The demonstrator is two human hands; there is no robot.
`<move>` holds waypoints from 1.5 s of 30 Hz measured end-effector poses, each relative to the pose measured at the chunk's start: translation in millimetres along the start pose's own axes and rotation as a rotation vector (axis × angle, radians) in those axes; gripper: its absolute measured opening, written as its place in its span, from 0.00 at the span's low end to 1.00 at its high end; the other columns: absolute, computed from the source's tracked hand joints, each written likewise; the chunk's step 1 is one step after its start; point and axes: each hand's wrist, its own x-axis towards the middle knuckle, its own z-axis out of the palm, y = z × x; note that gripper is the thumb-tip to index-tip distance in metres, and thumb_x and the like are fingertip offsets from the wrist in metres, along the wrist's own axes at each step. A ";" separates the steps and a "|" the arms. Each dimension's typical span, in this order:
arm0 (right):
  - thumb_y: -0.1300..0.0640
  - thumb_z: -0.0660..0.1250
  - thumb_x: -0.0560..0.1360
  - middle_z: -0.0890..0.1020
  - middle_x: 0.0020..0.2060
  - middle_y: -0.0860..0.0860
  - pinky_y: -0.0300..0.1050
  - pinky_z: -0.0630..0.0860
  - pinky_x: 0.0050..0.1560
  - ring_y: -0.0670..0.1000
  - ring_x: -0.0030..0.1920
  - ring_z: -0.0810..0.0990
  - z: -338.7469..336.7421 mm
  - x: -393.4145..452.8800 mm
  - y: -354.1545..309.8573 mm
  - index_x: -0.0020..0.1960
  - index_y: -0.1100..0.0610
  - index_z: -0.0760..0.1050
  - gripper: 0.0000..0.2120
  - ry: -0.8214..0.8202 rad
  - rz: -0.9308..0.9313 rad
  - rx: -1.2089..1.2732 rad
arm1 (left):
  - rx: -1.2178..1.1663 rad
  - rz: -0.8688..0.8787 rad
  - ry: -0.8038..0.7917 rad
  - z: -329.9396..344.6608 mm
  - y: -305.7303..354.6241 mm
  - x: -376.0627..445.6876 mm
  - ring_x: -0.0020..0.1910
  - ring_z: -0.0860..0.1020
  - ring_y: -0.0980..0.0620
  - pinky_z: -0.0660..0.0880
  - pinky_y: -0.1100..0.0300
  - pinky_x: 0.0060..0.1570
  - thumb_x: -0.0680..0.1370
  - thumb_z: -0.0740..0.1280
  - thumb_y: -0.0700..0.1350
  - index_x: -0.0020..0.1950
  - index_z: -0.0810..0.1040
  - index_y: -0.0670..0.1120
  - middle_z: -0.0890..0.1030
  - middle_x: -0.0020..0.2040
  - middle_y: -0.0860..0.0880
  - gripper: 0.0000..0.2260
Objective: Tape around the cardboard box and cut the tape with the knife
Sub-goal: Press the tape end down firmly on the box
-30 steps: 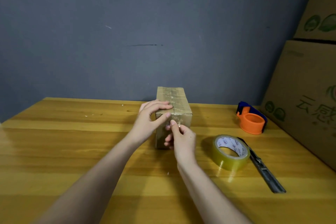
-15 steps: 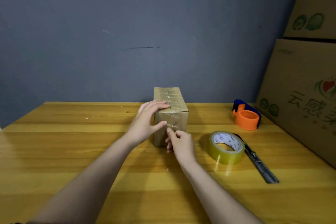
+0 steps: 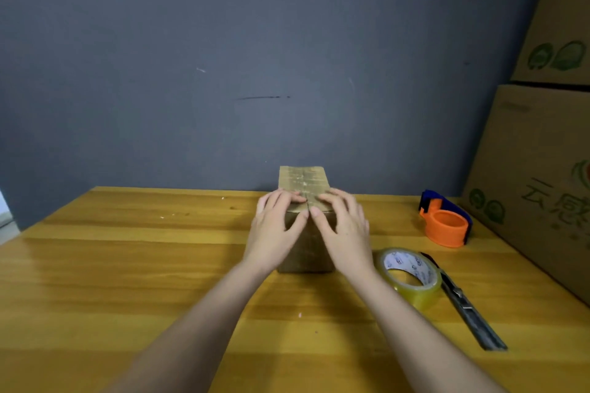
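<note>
A small cardboard box (image 3: 303, 180) stands on the wooden table (image 3: 127, 265), its top shiny with clear tape. My left hand (image 3: 274, 230) lies flat over the box's near top edge and left side, fingers spread. My right hand (image 3: 344, 230) mirrors it on the right side, and the two thumbs nearly meet at the box's front face. Neither hand grips anything; both press on the box. A roll of clear tape (image 3: 410, 276) lies flat to the right of the box. The grey utility knife (image 3: 463, 303) lies just right of the roll, pointing toward me.
An orange and blue tape dispenser (image 3: 445, 220) sits at the back right. Large printed cartons (image 3: 536, 195) are stacked along the right edge of the table. A dark grey wall stands right behind the box.
My right hand rose from the box's front face to its top right edge and spread flat. My left hand shifted onto the top left edge. The view tilted upward.
</note>
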 end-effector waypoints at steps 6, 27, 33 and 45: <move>0.39 0.52 0.74 0.68 0.67 0.42 0.42 0.67 0.66 0.44 0.66 0.69 14.1 -6.1 13.7 0.65 0.47 0.70 0.24 0.037 -0.036 0.128 | 0.165 0.109 0.094 15.1 -8.4 -0.9 0.65 0.68 0.52 0.66 0.59 0.66 0.72 0.62 0.56 0.56 0.75 0.50 0.77 0.59 0.54 0.17; 0.45 0.61 0.73 0.64 0.69 0.42 0.43 0.68 0.62 0.42 0.67 0.67 -2.4 -6.0 20.3 0.67 0.47 0.66 0.23 -0.095 -0.122 0.165 | -0.054 0.136 -0.074 -4.1 -20.8 0.0 0.70 0.63 0.56 0.53 0.73 0.67 0.73 0.62 0.54 0.62 0.74 0.54 0.73 0.64 0.60 0.18; 0.38 0.56 0.74 0.70 0.65 0.47 0.45 0.70 0.61 0.48 0.65 0.71 21.4 -7.8 6.5 0.61 0.52 0.69 0.23 0.136 -0.045 0.143 | -0.080 0.080 0.063 10.4 -15.4 -1.8 0.68 0.66 0.56 0.56 0.72 0.66 0.76 0.62 0.54 0.58 0.77 0.52 0.76 0.60 0.59 0.13; 0.46 0.67 0.74 0.64 0.71 0.46 0.46 0.69 0.65 0.46 0.69 0.67 5.2 -8.7 25.7 0.70 0.51 0.64 0.27 -0.030 -0.212 0.041 | 0.087 0.231 -0.122 -6.5 -30.1 -1.6 0.72 0.61 0.54 0.56 0.61 0.71 0.70 0.72 0.51 0.69 0.68 0.53 0.70 0.70 0.55 0.28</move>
